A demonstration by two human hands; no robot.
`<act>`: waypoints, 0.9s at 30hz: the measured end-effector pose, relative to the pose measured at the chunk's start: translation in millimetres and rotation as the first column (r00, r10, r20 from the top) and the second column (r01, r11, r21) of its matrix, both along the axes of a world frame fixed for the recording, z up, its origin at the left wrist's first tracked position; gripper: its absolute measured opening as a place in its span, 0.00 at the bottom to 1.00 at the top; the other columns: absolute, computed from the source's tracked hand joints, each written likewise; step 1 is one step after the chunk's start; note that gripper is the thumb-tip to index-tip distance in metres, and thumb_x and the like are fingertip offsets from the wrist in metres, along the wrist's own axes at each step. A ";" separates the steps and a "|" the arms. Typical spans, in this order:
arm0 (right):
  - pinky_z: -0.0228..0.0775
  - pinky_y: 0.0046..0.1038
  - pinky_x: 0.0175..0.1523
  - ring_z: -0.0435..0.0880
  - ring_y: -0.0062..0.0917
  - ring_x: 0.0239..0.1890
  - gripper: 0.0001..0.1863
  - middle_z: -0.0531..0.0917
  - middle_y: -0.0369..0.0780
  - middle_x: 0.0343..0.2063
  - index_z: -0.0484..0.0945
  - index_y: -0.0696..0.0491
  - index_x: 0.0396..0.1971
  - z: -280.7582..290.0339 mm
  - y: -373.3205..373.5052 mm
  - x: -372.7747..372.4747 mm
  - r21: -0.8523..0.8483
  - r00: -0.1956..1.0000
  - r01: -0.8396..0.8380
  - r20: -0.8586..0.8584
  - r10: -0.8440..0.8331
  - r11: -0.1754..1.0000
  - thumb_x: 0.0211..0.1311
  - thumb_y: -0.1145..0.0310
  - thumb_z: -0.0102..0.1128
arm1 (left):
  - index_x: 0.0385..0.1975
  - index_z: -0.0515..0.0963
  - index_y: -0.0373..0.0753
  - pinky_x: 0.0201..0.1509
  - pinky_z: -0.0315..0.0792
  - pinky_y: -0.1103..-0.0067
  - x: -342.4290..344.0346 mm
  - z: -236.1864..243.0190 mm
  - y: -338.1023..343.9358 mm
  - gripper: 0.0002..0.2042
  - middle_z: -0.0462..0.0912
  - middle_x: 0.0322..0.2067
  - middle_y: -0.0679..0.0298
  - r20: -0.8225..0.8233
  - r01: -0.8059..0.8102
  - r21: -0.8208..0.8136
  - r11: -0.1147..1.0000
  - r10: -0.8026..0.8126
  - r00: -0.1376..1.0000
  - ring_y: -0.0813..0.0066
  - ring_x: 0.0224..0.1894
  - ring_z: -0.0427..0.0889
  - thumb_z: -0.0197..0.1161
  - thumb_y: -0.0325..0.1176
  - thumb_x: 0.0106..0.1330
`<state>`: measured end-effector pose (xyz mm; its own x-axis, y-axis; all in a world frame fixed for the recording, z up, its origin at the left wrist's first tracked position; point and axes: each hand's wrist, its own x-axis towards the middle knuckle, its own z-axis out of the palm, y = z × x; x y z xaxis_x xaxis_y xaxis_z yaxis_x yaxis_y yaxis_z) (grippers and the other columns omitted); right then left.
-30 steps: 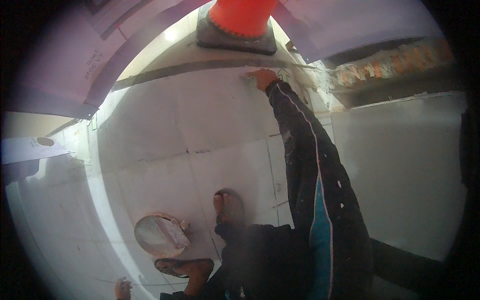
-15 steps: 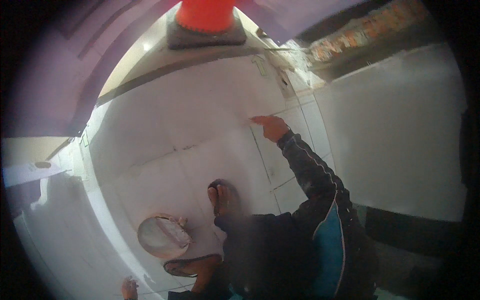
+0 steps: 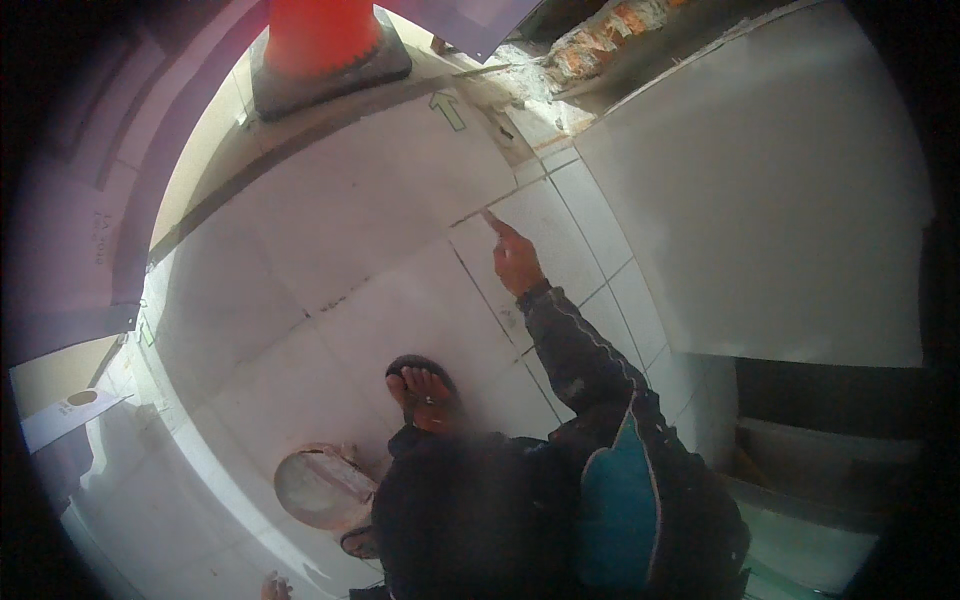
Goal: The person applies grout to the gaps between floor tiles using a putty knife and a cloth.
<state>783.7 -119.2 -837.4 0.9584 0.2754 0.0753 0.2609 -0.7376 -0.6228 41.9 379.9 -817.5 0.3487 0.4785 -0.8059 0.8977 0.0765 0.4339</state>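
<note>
Right hand (image 3: 515, 262) is out at full reach, index finger extended, tip touching the floor at a tile joint (image 3: 470, 215) where the corners of the white floor tiles (image 3: 350, 220) meet. Other fingers curled in, nothing gripped that I can see; a thin tool could be hidden under the finger, too small to tell. Left hand (image 3: 272, 588) only clips the bottom edge of the view, so I can't tell if it's open or closed.

That joint sits mid-floor, between the orange cone (image 3: 320, 45) on its dark base and my sandalled foot (image 3: 425, 385). A round bucket (image 3: 320, 490) is just beside the other foot, well apart from the joint.

My read: I'm checking or tracing the seam. To do it well:
- keep the fingertip on the line, not on the tile face
- light pressure, feel for lip between neighbouring tiles
- weight stays on the feet, not the reaching arm
- follow the joint toward the broken rubble edge (image 3: 590, 45), where misalignment seems likeliest
</note>
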 end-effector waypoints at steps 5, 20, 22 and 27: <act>0.71 0.36 0.52 0.76 0.39 0.52 0.30 0.73 0.46 0.52 0.66 0.46 0.61 -21.5 25.7 5.2 -0.235 0.899 -0.318 0.234 0.371 0.918 0.55 0.78 0.50 | 0.55 0.72 0.43 0.34 0.69 0.79 1.1 8.5 -3.4 0.20 0.80 0.36 0.67 -0.067 0.033 0.019 0.999 -0.032 0.997 0.79 0.34 0.78 0.57 0.44 0.66; 0.68 0.49 0.53 0.74 0.40 0.54 0.29 0.71 0.45 0.54 0.61 0.44 0.64 -5.3 43.0 -42.8 -0.633 0.659 -0.510 0.147 0.737 0.583 0.60 0.67 0.50 | 0.53 0.74 0.40 0.39 0.71 0.77 -8.8 20.5 -22.2 0.19 0.81 0.40 0.63 -0.070 0.049 0.063 0.997 -0.045 0.997 0.74 0.37 0.79 0.57 0.43 0.66; 0.73 0.44 0.43 0.80 0.39 0.42 0.28 0.76 0.43 0.45 0.63 0.47 0.62 13.0 46.6 -37.0 -0.410 0.925 -0.352 -0.012 0.380 0.842 0.59 0.70 0.50 | 0.52 0.74 0.39 0.41 0.72 0.77 -8.0 18.7 -22.2 0.19 0.81 0.41 0.62 -0.111 0.044 0.042 0.998 -0.040 0.993 0.72 0.38 0.79 0.57 0.43 0.66; 0.73 0.40 0.32 0.81 0.37 0.30 0.27 0.80 0.41 0.33 0.65 0.50 0.59 -6.7 61.3 10.2 -0.594 0.961 -0.152 0.098 0.258 0.790 0.55 0.73 0.49 | 0.54 0.69 0.35 0.24 0.71 0.82 8.0 12.6 -10.8 0.21 0.82 0.32 0.61 -0.054 0.095 0.086 0.992 -0.091 0.994 0.74 0.27 0.81 0.56 0.42 0.66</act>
